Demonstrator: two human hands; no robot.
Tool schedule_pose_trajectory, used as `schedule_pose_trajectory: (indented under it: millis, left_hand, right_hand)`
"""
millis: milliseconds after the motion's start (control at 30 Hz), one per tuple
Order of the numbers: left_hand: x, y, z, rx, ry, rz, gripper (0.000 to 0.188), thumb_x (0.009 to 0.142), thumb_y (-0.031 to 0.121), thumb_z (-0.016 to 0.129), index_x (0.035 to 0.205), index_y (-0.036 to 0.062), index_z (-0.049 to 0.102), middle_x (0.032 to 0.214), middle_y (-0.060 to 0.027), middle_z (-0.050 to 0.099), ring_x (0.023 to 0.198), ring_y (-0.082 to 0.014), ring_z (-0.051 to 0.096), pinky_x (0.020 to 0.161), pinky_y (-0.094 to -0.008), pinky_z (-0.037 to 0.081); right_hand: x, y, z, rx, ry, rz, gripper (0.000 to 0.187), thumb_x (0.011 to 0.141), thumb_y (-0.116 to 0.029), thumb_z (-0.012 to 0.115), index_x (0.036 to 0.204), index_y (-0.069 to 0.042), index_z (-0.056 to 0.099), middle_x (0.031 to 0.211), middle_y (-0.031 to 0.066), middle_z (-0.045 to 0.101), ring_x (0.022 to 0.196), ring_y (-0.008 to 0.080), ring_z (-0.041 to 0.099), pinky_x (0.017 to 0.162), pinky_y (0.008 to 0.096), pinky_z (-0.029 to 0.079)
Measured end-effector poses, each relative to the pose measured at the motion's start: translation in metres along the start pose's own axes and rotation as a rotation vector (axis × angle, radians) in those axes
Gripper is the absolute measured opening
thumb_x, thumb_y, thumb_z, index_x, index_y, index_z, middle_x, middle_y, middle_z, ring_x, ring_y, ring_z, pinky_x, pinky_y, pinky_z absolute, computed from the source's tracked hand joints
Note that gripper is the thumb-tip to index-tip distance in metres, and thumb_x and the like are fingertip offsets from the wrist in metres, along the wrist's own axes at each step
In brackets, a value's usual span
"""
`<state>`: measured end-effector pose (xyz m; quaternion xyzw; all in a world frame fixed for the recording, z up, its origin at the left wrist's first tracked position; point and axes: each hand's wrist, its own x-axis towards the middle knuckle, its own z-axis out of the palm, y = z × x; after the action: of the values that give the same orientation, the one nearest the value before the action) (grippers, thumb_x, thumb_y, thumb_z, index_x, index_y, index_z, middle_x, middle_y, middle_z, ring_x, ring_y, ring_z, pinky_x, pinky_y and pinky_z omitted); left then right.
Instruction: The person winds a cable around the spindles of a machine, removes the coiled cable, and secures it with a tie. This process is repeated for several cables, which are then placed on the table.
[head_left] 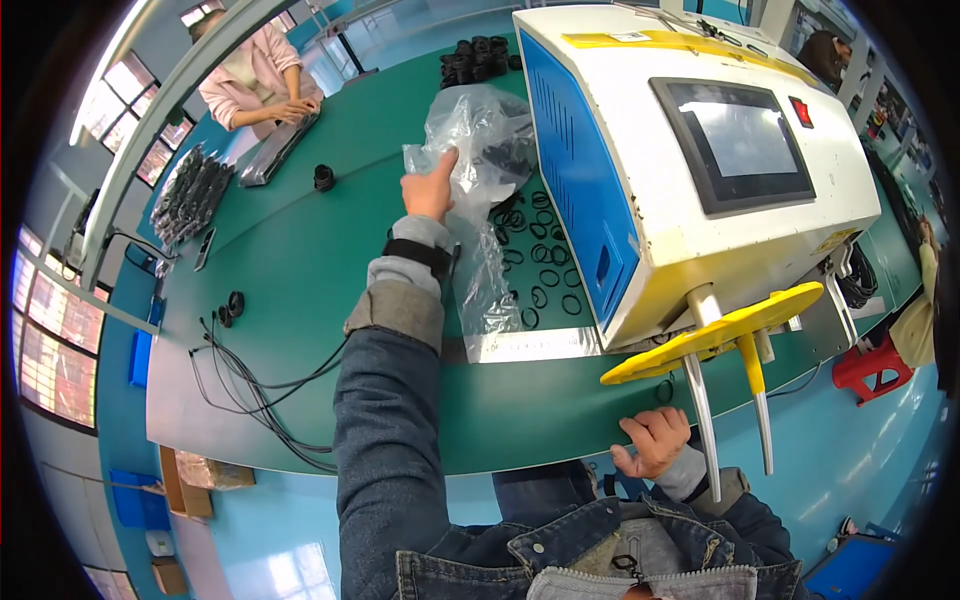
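Observation:
My left hand (428, 190) reaches across the green table with its fingers closed at the near left side of a clear plastic bag (475, 115). Dark contents show through the crumpled film. Many small black rings (541, 255) lie scattered to the right of the bag, against the machine. My right hand (655, 443) rests by the table's front edge, below the yellow disc (715, 335). Its fingers are loosely bent, its thumb stands apart, and nothing shows in it. One black ring (665, 390) lies just beyond it.
A white and blue machine (640, 250) with a screen fills the right side, metal rods jutting toward me. A steel ruler (540, 345) lies before it. Black cables (250, 390) trail at left. Across the table, a person (262, 75) handles a packed bundle (278, 150).

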<state>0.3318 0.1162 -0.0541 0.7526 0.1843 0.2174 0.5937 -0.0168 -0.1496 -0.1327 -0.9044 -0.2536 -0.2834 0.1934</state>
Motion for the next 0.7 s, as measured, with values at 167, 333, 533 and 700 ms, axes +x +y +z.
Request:
schedule_pose_trajectory:
  millis: [167,333,533,700]
  left_hand:
    - [0.162,-0.068,-0.034,-0.691,-0.126,-0.436,0.019,0.081,0.015,0.062,0.08,-0.001,0.052,0.063,-0.008,0.052,0.048,-0.0165,0.048,0.04,-0.0298,0.039]
    - [0.044,0.059,-0.002,-0.642,-0.287,0.029,0.018,0.086,0.019,0.056,0.078,0.0033,0.052,0.065,-0.0052,0.053,0.048,-0.0127,0.046,0.042,-0.0262,0.038]
    - [0.042,0.046,-0.052,-0.525,-0.488,0.036,0.02,0.09,0.027,0.052,0.087,0.0072,0.055,0.076,-0.0066,0.061,0.053,-0.0115,0.051,0.051,-0.0241,0.043]
    - [-0.023,0.088,-0.073,-0.847,-0.623,-0.057,0.027,0.088,0.028,0.054,0.08,0.0021,0.055,0.067,-0.0081,0.056,0.053,-0.014,0.05,0.05,-0.0264,0.04]
  right_hand:
    - [0.014,-0.019,0.001,0.095,0.034,-0.09,0.034,0.071,-0.04,0.06,0.085,-0.008,0.062,0.076,0.006,0.052,0.066,0.0251,0.05,0.055,0.0368,0.037]
    - [0.002,0.002,0.004,0.007,-0.004,-0.02,0.034,0.071,-0.04,0.06,0.085,-0.008,0.063,0.076,0.0057,0.052,0.066,0.0248,0.05,0.056,0.0366,0.037]
    - [0.005,-0.003,0.002,0.018,0.005,-0.041,0.034,0.072,-0.04,0.059,0.084,-0.009,0.063,0.076,0.0053,0.052,0.066,0.0243,0.05,0.056,0.0364,0.037]
    - [0.002,-0.003,0.001,0.0,0.028,-0.038,0.034,0.073,-0.041,0.059,0.083,-0.008,0.062,0.075,0.0053,0.051,0.067,0.0243,0.05,0.056,0.0363,0.037]
